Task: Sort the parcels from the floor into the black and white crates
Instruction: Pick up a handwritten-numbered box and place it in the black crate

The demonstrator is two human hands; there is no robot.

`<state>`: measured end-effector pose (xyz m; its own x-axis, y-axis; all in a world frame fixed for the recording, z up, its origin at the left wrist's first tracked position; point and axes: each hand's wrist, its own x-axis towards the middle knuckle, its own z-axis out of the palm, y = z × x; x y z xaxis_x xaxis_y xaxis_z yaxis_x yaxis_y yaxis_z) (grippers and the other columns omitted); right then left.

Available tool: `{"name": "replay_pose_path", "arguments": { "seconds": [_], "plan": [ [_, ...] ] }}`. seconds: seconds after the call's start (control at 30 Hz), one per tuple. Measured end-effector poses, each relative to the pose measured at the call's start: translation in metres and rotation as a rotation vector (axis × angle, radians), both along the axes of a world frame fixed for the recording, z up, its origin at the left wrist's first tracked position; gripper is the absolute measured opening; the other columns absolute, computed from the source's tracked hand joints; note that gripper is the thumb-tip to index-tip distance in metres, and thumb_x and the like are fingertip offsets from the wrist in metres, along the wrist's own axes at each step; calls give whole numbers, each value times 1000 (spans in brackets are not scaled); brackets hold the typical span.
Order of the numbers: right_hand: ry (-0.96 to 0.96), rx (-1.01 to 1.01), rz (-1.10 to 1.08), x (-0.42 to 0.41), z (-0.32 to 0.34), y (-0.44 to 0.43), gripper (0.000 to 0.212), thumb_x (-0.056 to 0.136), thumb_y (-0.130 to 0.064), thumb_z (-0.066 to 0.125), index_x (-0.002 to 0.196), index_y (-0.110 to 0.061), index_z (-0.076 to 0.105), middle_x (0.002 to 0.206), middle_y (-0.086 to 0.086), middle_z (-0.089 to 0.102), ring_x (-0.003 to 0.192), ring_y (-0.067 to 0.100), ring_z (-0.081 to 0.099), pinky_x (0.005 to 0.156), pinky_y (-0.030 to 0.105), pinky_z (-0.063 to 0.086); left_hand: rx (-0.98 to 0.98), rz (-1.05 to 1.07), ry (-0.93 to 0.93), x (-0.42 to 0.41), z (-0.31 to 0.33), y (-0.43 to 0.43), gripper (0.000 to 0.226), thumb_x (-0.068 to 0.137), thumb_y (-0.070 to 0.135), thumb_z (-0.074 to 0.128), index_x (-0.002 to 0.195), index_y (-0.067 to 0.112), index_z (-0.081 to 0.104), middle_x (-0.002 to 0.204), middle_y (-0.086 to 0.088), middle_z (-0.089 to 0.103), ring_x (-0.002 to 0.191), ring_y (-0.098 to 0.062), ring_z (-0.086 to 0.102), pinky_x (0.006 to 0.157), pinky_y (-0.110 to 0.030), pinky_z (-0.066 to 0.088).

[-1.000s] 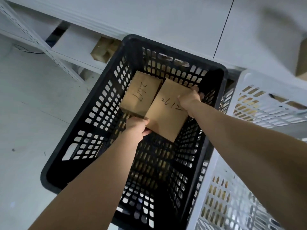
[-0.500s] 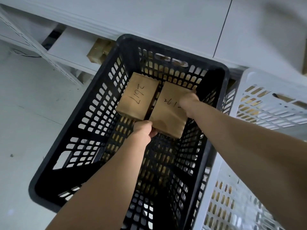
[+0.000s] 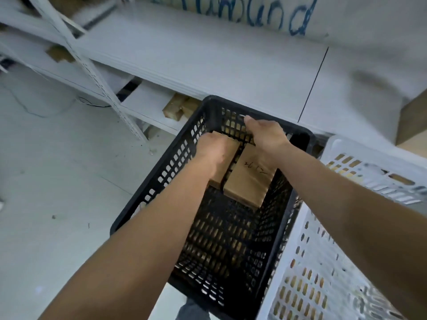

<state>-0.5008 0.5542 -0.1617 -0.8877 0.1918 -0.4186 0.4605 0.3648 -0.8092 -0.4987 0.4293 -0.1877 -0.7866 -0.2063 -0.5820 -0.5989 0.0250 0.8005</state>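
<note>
The black crate (image 3: 171,167) stands on the floor in front of me, with two brown cardboard parcels lying side by side at its far end. My left hand (image 3: 212,151) lies on the left parcel (image 3: 230,151), its fingers bent over the parcel's far edge. My right hand (image 3: 265,135) is at the far end of the right parcel (image 3: 249,183), which is marked 2612. Its fingers reach down between that parcel and the crate's far wall, and the thumb points left. The white crate (image 3: 369,151) stands against the black crate's right side.
White shelving (image 3: 208,56) runs along the back, just beyond both crates, with a slanted upright post (image 3: 92,68) at the left. More brown boxes (image 3: 178,107) sit on the low shelf behind the black crate. Pale floor (image 3: 57,169) spreads to the left.
The right parcel has come down flat beside the left one. My left hand left its near corner and moved onto the left parcel. My view has tilted up towards the shelf.
</note>
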Motion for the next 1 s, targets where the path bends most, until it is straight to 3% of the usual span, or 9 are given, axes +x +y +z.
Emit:
{"name": "replay_pose_path", "arguments": {
  "seconds": [0.1, 0.23, 0.3, 0.4, 0.53, 0.6, 0.77, 0.93, 1.0],
  "plan": [
    [101, -63, 62, 5, 29, -17, 41, 96, -52, 43, 113, -20, 63, 91, -9, 58, 71, -1, 47, 55, 12, 34, -39, -30, 139, 7, 36, -11, 2, 92, 23, 55, 90, 23, 56, 86, -1, 65, 85, -18, 66, 79, -33, 57],
    [221, -115, 83, 21, 55, -36, 44, 97, -48, 43, 117, -14, 62, 75, -20, 51, 65, -6, 46, 38, -2, 31, -23, -50, 266, 17, 72, -28, 17, 93, 27, 54, 108, 19, 56, 103, -4, 66, 96, -20, 65, 88, -38, 54],
    [275, -138, 55, 29, 64, -42, 41, 97, -47, 44, 113, -14, 63, 76, -20, 52, 66, -7, 47, 42, -3, 33, 1, -59, 321, 21, 87, -35, 19, 94, 26, 54, 110, 17, 56, 109, -4, 65, 99, -19, 64, 92, -40, 52],
    [342, -152, 7, 44, 80, -51, 45, 95, -51, 44, 117, -15, 61, 92, -13, 60, 75, -6, 51, 56, 7, 37, 14, -99, 406, 29, 107, -48, 19, 93, 28, 54, 109, 18, 56, 112, -4, 64, 101, -18, 64, 94, -41, 51],
    [436, -162, -135, 69, 101, -62, 57, 93, -55, 45, 129, -11, 55, 122, -1, 62, 109, 11, 55, 88, 24, 41, 60, -178, 543, 44, 133, -67, 18, 93, 34, 55, 104, 20, 55, 112, -1, 64, 100, -15, 63, 98, -41, 48],
    [489, -179, -223, 84, 110, -70, 53, 92, -55, 46, 125, -15, 56, 119, -4, 63, 114, 12, 55, 100, 32, 41, 98, -260, 619, 53, 142, -79, 19, 92, 39, 55, 101, 22, 56, 111, 0, 64, 101, -13, 63, 99, -41, 47],
    [579, -238, -442, 131, 125, -99, 31, 91, -56, 46, 100, -29, 59, 102, -13, 65, 107, 8, 59, 100, 37, 44, 183, -515, 729, 79, 158, -107, 27, 92, 45, 52, 106, 23, 57, 112, 2, 63, 104, -11, 62, 101, -39, 46],
    [662, -216, -653, 206, 138, -110, 46, 91, -55, 47, 116, -19, 60, 104, -10, 66, 105, 5, 60, 97, 31, 44, 301, -776, 749, 117, 168, -92, 47, 93, 49, 46, 123, 14, 54, 116, 4, 63, 105, -6, 62, 97, -29, 46],
    [677, -171, -739, 243, 144, -104, 37, 92, -54, 48, 107, -23, 61, 103, -9, 67, 100, 2, 61, 89, 25, 46, 373, -884, 760, 141, 172, -78, 51, 90, 55, 47, 121, 15, 55, 114, 6, 63, 103, -4, 63, 94, -26, 47]
  ]
}}
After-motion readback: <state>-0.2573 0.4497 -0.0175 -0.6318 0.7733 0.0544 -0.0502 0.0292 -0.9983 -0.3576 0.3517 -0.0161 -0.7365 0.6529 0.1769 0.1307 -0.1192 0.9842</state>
